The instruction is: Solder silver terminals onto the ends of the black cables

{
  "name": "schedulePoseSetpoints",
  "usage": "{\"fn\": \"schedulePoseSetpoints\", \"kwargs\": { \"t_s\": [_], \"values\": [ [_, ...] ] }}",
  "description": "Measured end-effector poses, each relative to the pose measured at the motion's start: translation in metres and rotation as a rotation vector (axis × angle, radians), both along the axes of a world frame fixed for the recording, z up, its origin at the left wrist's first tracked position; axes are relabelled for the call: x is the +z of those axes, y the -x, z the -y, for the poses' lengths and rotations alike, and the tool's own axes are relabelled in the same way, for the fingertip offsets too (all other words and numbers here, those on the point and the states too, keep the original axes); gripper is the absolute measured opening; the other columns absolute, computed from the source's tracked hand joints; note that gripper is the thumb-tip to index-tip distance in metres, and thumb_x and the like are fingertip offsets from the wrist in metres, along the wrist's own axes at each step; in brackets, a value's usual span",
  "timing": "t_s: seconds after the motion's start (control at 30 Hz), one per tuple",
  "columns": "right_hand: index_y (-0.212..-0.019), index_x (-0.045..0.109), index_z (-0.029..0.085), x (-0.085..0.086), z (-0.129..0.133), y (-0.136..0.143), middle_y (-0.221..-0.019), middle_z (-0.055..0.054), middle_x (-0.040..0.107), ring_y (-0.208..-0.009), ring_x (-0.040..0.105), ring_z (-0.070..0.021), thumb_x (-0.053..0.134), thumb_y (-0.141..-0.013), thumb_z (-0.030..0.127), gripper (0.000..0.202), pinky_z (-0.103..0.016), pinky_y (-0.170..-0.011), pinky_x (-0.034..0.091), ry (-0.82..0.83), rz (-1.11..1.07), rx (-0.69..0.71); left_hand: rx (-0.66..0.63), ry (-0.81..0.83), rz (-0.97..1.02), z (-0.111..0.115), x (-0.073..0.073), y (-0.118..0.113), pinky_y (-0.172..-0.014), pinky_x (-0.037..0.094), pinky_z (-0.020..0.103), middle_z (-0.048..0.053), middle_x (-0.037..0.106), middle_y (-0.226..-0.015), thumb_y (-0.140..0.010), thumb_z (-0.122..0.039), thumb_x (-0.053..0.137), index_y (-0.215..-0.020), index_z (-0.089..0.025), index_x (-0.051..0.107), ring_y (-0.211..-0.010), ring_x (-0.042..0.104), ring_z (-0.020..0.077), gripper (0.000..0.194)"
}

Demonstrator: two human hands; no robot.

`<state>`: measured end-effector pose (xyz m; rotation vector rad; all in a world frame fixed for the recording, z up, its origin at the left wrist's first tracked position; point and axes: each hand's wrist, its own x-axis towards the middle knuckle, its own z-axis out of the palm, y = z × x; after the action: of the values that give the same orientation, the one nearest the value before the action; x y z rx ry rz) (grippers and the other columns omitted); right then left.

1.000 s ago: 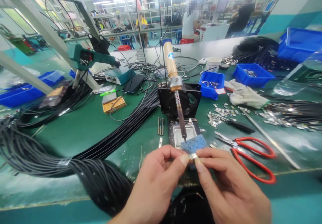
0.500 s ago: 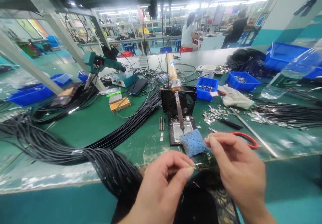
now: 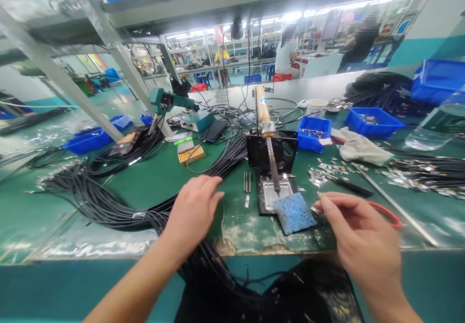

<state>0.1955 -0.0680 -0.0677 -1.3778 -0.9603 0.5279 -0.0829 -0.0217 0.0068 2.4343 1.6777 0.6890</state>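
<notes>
Holding left hand (image 3: 194, 207) palm-down over a long, curving bundle of thin black cables (image 3: 111, 217), left of the flat, speckled blue sponge (image 3: 294, 212). Has fingers there loosely extended, thumb apart; cannot tell, with the palm side hidden, whether gripping or touching any cable. Holding right hand (image 3: 366, 236) just right of the sponge, thumb drawn to forefinger in a pinch. Cannot tell whether holding anything between those fingertips: too small to make out.

Can see, behind the sponge, a wooden-handled metal soldering iron (image 3: 268, 128) pointing tip-down towards it, a shallow silvery rectangular tray (image 3: 269, 197) and a black square-framed fan (image 3: 255, 154). Left of the sponge, can see three slim metal rods (image 3: 247, 182) lying side by side. Right of the sponge, can make out a red looped handle (image 3: 385, 211), partly covered by the right hand.
</notes>
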Motion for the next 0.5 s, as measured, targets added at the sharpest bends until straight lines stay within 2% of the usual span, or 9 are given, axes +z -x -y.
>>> {"fn": "schedulePoseSetpoints", "kwargs": {
  "t_s": [0.03, 0.13, 0.23, 0.3, 0.37, 0.4, 0.43, 0.5],
  "values": [
    [-0.093, 0.074, 0.024, 0.000, 0.000, 0.000, -0.091, -0.003, 0.077, -0.078, 0.072, -0.0170, 0.075, -0.087, 0.040, 0.017, -0.027, -0.072, 0.058, 0.000, 0.005, 0.002, 0.047, 0.020, -0.025, -0.014, 0.002, 0.007, -0.105, 0.046, 0.055, 0.014, 0.070, -0.120, -0.099, -0.022, 0.059, -0.118, -0.016, 0.069, -0.116, 0.062, 0.0326, 0.022],
    [-0.093, 0.074, 0.024, -0.001, 0.000, 0.001, -0.095, -0.004, 0.076, -0.078, 0.071, -0.0177, 0.074, -0.087, 0.041, 0.018, -0.028, -0.072, 0.058, -0.010, 0.018, 0.015, 0.122, 0.116, -0.052, -0.044, -0.002, 0.018, -0.092, 0.057, 0.049, 0.011, 0.065, -0.129, -0.099, -0.030, 0.064, -0.126, -0.018, 0.063, -0.109, 0.067, 0.0273, 0.030],
    [-0.092, 0.073, 0.023, -0.002, -0.001, 0.001, -0.097, -0.004, 0.075, -0.080, 0.071, -0.0181, 0.074, -0.088, 0.040, 0.017, -0.030, -0.074, 0.058, -0.020, 0.024, 0.029, 0.165, 0.217, 0.012, -0.055, -0.008, 0.021, -0.089, 0.058, 0.047, 0.011, 0.064, -0.131, -0.099, -0.031, 0.065, -0.129, -0.018, 0.062, -0.107, 0.067, 0.0265, 0.033],
    [-0.093, 0.073, 0.023, -0.003, -0.001, 0.000, -0.098, -0.004, 0.075, -0.082, 0.071, -0.0185, 0.073, -0.089, 0.040, 0.017, -0.030, -0.075, 0.058, -0.026, 0.023, 0.034, 0.186, 0.278, 0.110, -0.058, -0.002, 0.024, -0.088, 0.059, 0.046, 0.010, 0.065, -0.128, -0.099, -0.031, 0.065, -0.127, -0.018, 0.063, -0.105, 0.068, 0.0256, 0.031],
    [-0.094, 0.072, 0.023, -0.004, -0.001, 0.000, -0.098, -0.004, 0.075, -0.082, 0.070, -0.0183, 0.073, -0.089, 0.040, 0.017, -0.030, -0.075, 0.057, -0.031, 0.018, 0.038, 0.199, 0.331, 0.255, -0.060, 0.014, 0.031, -0.079, 0.060, 0.040, 0.008, 0.070, -0.112, -0.098, -0.030, 0.066, -0.116, -0.015, 0.066, -0.092, 0.070, 0.0220, 0.023],
    [-0.094, 0.072, 0.023, -0.005, -0.001, -0.001, -0.098, -0.004, 0.075, -0.082, 0.070, -0.0181, 0.073, -0.089, 0.040, 0.017, -0.030, -0.075, 0.057, -0.034, 0.015, 0.041, 0.199, 0.354, 0.346, -0.059, 0.027, 0.035, -0.070, 0.059, 0.035, 0.005, 0.071, -0.097, -0.095, -0.026, 0.067, -0.104, -0.013, 0.068, -0.079, 0.068, 0.0188, 0.015],
    [-0.094, 0.072, 0.023, -0.005, -0.001, -0.001, -0.098, -0.004, 0.075, -0.082, 0.070, -0.0179, 0.073, -0.089, 0.039, 0.017, -0.029, -0.074, 0.057, -0.036, 0.011, 0.044, 0.190, 0.378, 0.447, -0.057, 0.042, 0.041, -0.062, 0.055, 0.029, 0.002, 0.068, -0.079, -0.093, -0.021, 0.066, -0.091, -0.012, 0.068, -0.065, 0.063, 0.0153, 0.009],
    [-0.094, 0.072, 0.023, -0.006, -0.001, -0.001, -0.098, -0.004, 0.074, -0.082, 0.070, -0.0176, 0.073, -0.089, 0.039, 0.016, -0.029, -0.074, 0.057, -0.045, 0.003, 0.046, 0.148, 0.421, 0.661, -0.050, 0.076, 0.056, -0.052, 0.048, 0.023, -0.001, 0.063, -0.067, -0.088, -0.015, 0.064, -0.085, -0.011, 0.066, -0.050, 0.052, 0.0088, 0.006]
  ]
}}
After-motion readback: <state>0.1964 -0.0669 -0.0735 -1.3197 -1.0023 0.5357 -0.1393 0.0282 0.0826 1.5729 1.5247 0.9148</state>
